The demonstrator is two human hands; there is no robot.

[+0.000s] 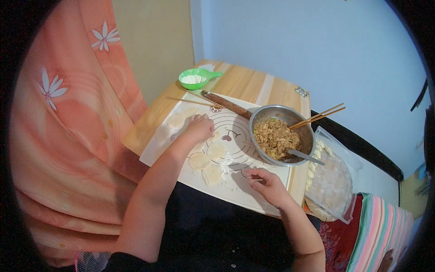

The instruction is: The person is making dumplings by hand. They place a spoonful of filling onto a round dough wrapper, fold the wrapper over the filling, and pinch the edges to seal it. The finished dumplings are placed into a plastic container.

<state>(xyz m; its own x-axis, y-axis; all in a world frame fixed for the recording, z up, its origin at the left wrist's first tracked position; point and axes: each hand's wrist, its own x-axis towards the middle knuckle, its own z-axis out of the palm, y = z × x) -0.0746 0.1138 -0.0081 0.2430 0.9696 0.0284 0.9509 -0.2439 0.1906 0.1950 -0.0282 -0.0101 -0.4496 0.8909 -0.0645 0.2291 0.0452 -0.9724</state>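
My left hand [200, 127] is over the left part of the white printed kneading mat [240, 199], its fingers curled down among round dough wrappers. Whatever is between those fingertips is hidden. Several pale, flat wrappers lie about it: one wrapper [176, 119] on its far left, and a cluster of overlapping wrappers [199, 161] nearer to me. Over the mat's near right part, my right hand [267, 185] has its fingers loosely bent, with thumb and fingers apart and nothing seen in them. Beyond it stands a metal bowl [312, 136] of minced filling [274, 136].
Chopsticks [317, 116] and a metal-handled utensil [306, 156] rest in the bowl. A rolling pin [226, 104] touches its left side. Farther back is a green scoop [208, 72] of flour. A clear plastic container [335, 181] with dumplings sits right of the wooden table [244, 79]. An orange curtain [77, 136] hangs left.
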